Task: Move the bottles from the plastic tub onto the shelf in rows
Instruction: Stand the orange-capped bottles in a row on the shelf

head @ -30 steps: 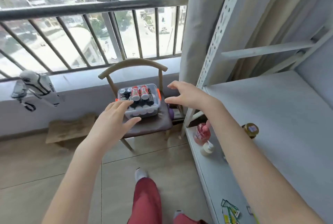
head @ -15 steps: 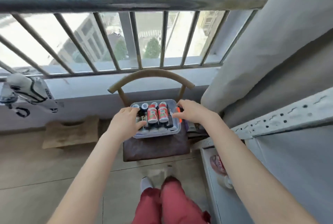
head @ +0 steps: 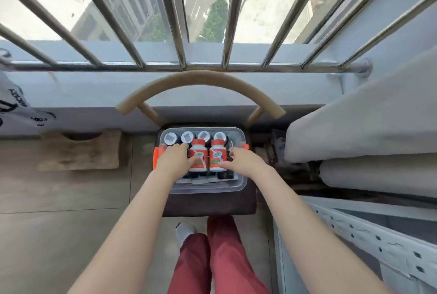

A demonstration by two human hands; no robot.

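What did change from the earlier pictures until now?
Both hands went forward and down into the plastic tub: left hand and right hand now touch the two red-capped bottles. No bottle is lifted. Tub and chair stayed in place.

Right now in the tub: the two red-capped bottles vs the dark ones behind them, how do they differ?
1. Pose: the red-capped bottles lie on their sides atop the others; the dark bottles stand upright, tops facing up.
2. Look: the red-capped bottles are white with red caps and red-green labels; the dark bottles show pale round tops on black bodies.
3. Contact: the left hand and right hand close on the red-capped bottles; the back-row dark bottles look untouched.
Shared: all sit in the plastic tub.
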